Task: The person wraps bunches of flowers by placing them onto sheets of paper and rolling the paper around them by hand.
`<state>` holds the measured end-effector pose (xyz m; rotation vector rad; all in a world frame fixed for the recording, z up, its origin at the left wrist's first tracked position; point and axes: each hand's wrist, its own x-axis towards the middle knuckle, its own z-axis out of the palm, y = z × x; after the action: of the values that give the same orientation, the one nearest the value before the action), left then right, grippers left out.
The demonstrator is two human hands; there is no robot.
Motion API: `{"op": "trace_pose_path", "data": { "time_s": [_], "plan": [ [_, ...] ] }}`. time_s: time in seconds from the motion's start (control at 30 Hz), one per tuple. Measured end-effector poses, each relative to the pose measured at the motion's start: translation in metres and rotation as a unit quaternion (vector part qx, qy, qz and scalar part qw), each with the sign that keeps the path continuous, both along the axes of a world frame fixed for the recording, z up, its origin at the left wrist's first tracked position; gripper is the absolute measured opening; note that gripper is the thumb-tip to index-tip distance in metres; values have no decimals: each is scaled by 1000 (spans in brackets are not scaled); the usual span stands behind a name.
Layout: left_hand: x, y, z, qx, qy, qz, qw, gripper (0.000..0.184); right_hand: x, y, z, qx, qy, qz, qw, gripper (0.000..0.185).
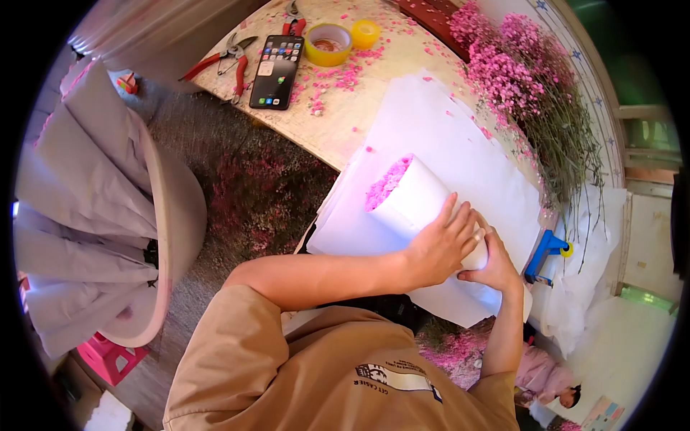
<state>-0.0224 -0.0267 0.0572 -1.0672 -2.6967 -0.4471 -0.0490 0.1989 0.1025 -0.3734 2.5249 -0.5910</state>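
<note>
White paper cone (422, 195), pink blossoms (387, 185) within: under your left hand (440, 248), fingers slightly apart; base clamped in your right hand's (498, 267) fingers. Step, seemingly: holding the roll closed. Next move calls for even pressure.

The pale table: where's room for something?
Between the black phone and white paper sheets, bar stray pink petals. Also on the sheets, between the white paper cone and green-stemmed pink flowers. Crowded near the phone, red-handled pruners and yellow tape roll.
</note>
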Motion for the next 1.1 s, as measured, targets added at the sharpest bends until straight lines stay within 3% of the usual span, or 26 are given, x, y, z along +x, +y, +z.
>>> {"op": "trace_pose_path", "data": {
  "time_s": [0.3, 0.37, 0.47, 0.53, 0.57, 0.6, 0.67, 0.7, 0.77, 0.8, 0.87, 1.0, 1.07, 1.1],
  "plan": [
    [0, -10, 6, -83, -16, -43, 995, 96, -1, 10, 1, 11, 39, 4, 999, 132],
    [-3, -8, 7, -28, -71, -56, 996, 100, 7, 32, 7, -139, 97, 42, 985, 122],
    [-6, 0, 19, -17, -79, -53, 995, 107, 26, 79, 29, -227, 210, -109, 945, 75],
    [-7, 6, 24, -24, -71, -54, 996, 108, 36, 132, 32, -262, 302, -290, 870, 34],
    [-8, 7, 24, -25, -64, -51, 996, 108, 40, 162, 28, -360, 292, -428, 776, 25],
    [-8, 10, 25, -24, -56, -54, 997, 108, 39, 199, 25, -386, 339, -499, 698, 20],
    [-8, 9, 25, -27, -43, -52, 997, 110, 41, 252, 38, -350, 382, -598, 612, 24],
    [-6, 11, 27, -31, -36, -57, 997, 110, 43, 292, 31, -354, 386, -600, 605, 24],
    [-4, 15, 30, -37, -35, -49, 998, 111, 40, 365, -1, -195, 328, -677, 629, 29],
    [-3, 16, 31, -41, -31, -47, 998, 112, 35, 375, -11, -201, 330, -679, 624, 29],
    [-1, 19, 33, -45, -26, -47, 998, 112, 27, 388, -22, -221, 212, -678, 668, 31],
    [0, 21, 34, -52, -20, -48, 997, 112, 26, 387, -25, -287, 207, -654, 669, 30],
    [2, 21, 34, -55, -22, -51, 997, 112, 47, 366, -11, -296, 332, -602, 663, 28],
    [-1, 22, 34, -51, -21, -50, 997, 112, 59, 354, -15, -295, 335, -604, 660, 28]
  ]
}}
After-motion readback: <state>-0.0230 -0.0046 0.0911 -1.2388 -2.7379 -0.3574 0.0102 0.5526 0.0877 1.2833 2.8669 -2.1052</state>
